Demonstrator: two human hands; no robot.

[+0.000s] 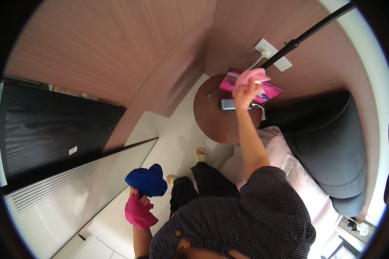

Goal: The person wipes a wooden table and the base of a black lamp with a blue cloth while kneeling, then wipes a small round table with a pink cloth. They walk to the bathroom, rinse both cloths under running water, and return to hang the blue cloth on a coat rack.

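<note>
My left hand [141, 195] holds two cloths at the lower left: a blue cloth [147, 181] above the fingers and a magenta cloth [138, 212] hanging below them. At the upper right, my right hand [246, 95] grips a light pink cloth [251, 77]. That cloth is over a pink picture panel [274, 91] that leans at the wall, and it hides part of the panel. Under my right wrist, a blue-grey power bank [227, 104] lies on a round brown table [214, 124], with a white cable at its right end.
A black pole [311, 29] slants past a wall socket [283, 63] with a white plug [265, 53]. Right of the table are a bed with pinkish bedding [275, 142] and a black padded headboard [327, 152]. A ribbed glass panel [68, 191] and a black cabinet surface [58, 126] stand left.
</note>
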